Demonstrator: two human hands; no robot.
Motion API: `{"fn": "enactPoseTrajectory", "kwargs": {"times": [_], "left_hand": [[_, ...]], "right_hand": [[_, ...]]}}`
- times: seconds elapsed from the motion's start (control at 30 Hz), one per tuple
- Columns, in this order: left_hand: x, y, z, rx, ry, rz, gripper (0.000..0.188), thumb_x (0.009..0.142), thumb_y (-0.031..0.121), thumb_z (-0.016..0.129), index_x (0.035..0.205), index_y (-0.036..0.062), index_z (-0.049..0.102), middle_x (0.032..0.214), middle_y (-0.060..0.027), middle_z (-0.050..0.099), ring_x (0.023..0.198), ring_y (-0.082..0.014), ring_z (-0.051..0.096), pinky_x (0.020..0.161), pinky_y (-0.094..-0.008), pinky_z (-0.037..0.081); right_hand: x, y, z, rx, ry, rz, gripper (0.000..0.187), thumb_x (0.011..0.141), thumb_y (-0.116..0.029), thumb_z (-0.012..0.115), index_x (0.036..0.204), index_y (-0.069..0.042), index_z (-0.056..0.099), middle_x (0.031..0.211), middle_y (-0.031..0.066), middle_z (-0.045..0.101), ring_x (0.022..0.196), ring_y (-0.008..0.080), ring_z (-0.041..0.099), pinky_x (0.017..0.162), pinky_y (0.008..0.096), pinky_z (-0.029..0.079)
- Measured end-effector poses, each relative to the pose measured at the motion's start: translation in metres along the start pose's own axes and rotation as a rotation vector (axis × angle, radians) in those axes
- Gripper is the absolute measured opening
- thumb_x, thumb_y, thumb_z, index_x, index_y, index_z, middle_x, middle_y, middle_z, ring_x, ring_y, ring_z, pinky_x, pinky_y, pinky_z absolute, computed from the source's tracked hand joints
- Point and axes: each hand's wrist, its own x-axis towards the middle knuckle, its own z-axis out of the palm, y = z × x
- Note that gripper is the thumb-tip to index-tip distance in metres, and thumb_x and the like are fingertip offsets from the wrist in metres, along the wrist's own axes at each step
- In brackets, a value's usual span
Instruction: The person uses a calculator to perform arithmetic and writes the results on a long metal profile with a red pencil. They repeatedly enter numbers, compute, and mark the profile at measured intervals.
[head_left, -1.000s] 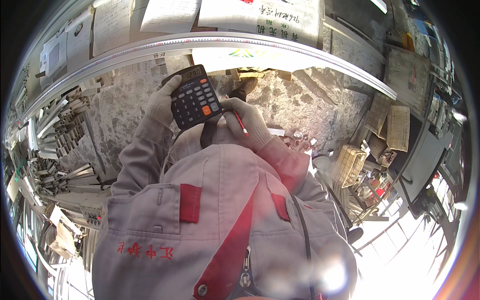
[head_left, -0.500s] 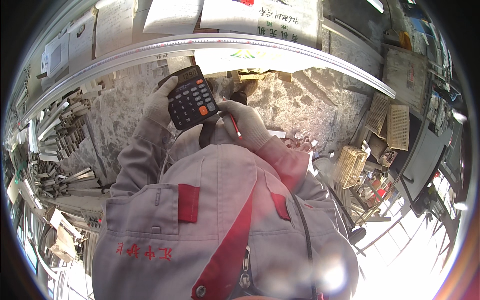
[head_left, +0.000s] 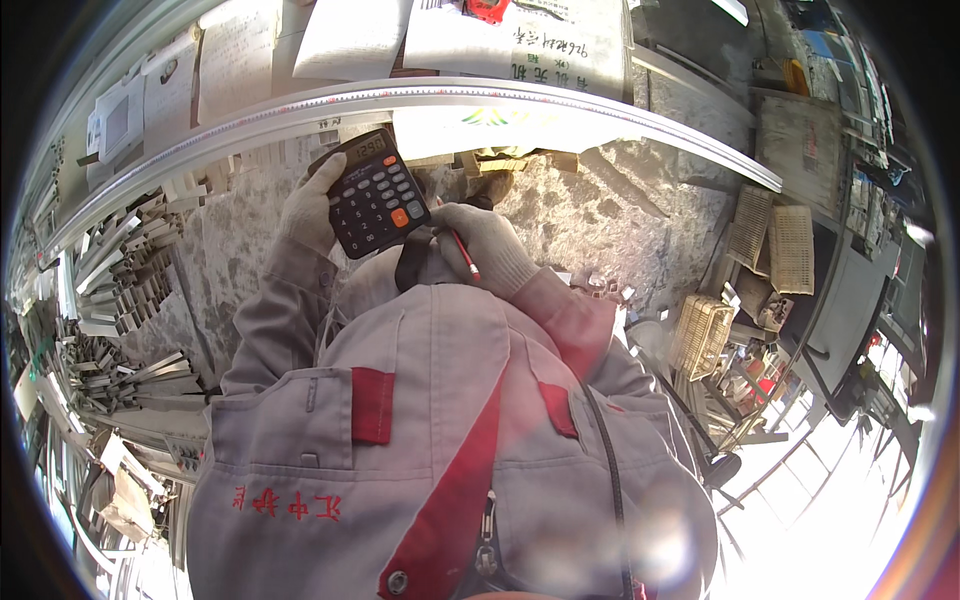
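A black calculator (head_left: 376, 200) with grey and orange keys is tilted in front of my body, its small display lit by figures. My gloved left hand (head_left: 312, 208) grips it along its left side, the thumb lying over the upper left corner. Close by its lower right corner is my gloved right hand (head_left: 482, 240), closed around a slim red pencil (head_left: 463, 252) that slants down across the fingers. The right fingertips sit near the calculator's edge; whether they touch it I cannot tell.
A long metal rail with a ruler strip (head_left: 440, 92) crosses ahead of my hands. Beyond it are papers (head_left: 350, 40) and a red tape measure (head_left: 487, 10). Metal profiles (head_left: 130, 260) are piled at left. Plastic baskets (head_left: 703, 335) and a dark table (head_left: 845, 320) stand at right.
The view has shifted slightly, and more of the red tape measure shows at the top. Both hands keep their hold; the right hand and pencil have turned a little.
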Motion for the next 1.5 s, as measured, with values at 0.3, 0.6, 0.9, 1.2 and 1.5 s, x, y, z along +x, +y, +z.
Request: {"fn": "enactPoseTrajectory", "kwargs": {"times": [0.3, 0.6, 0.9, 1.2, 1.5], "left_hand": [[0.004, 0.001, -0.017, -0.038, -0.063, -0.001, 0.036, 0.109, 0.026, 0.068, 0.137, 0.0030, 0.067, 0.119, -0.0122, 0.077, 0.096, -0.0206, 0.077, 0.081, -0.0338, 0.066], [0.006, 0.002, -0.008, 0.010, -0.203, -0.013, 0.038, 0.112, 0.029, 0.062, 0.136, 0.0008, 0.066, 0.118, -0.0138, 0.077, 0.097, -0.0242, 0.078, 0.083, -0.0362, 0.067], [-0.012, 0.002, 0.024, 0.065, -0.356, 0.052, 0.047, 0.115, 0.035, 0.055, 0.147, 0.0013, 0.061, 0.134, -0.0131, 0.073, 0.113, -0.0251, 0.074, 0.098, -0.0393, 0.062], [-0.021, -0.019, 0.034, 0.048, -0.301, 0.095, 0.046, 0.115, 0.037, 0.055, 0.146, 0.0036, 0.063, 0.130, -0.0117, 0.076, 0.107, -0.0238, 0.076, 0.092, -0.0398, 0.065], [-0.033, -0.052, 0.051, -0.103, -0.331, 0.025, 0.048, 0.114, 0.039, 0.055, 0.146, 0.0030, 0.062, 0.134, -0.0152, 0.074, 0.115, -0.0278, 0.076, 0.099, -0.0466, 0.064]], "right_hand": [[-0.010, -0.008, -0.003, 0.027, 0.076, -0.012, 0.032, 0.093, -0.017, 0.071, 0.123, -0.007, 0.075, 0.116, 0.0207, 0.077, 0.111, 0.0393, 0.074, 0.097, 0.0440, 0.060], [-0.046, -0.005, -0.013, -0.068, 0.249, -0.077, 0.034, 0.091, -0.015, 0.073, 0.124, -0.009, 0.073, 0.117, 0.0202, 0.077, 0.113, 0.0397, 0.073, 0.097, 0.0458, 0.059], [-0.101, 0.048, -0.092, -0.044, 0.407, 0.127, 0.024, 0.092, -0.015, 0.071, 0.113, -0.007, 0.078, 0.099, 0.0158, 0.079, 0.093, 0.0328, 0.078, 0.086, 0.0397, 0.061], [-0.145, 0.202, -0.100, 0.110, 0.517, 0.293, 0.032, 0.089, -0.022, 0.072, 0.117, -0.009, 0.078, 0.100, 0.0150, 0.081, 0.094, 0.0294, 0.078, 0.087, 0.0400, 0.061], [-0.161, 0.337, -0.091, 0.252, 0.349, 0.517, 0.029, 0.091, -0.020, 0.072, 0.116, -0.009, 0.080, 0.106, 0.0146, 0.081, 0.098, 0.0284, 0.078, 0.089, 0.0387, 0.061]]}}
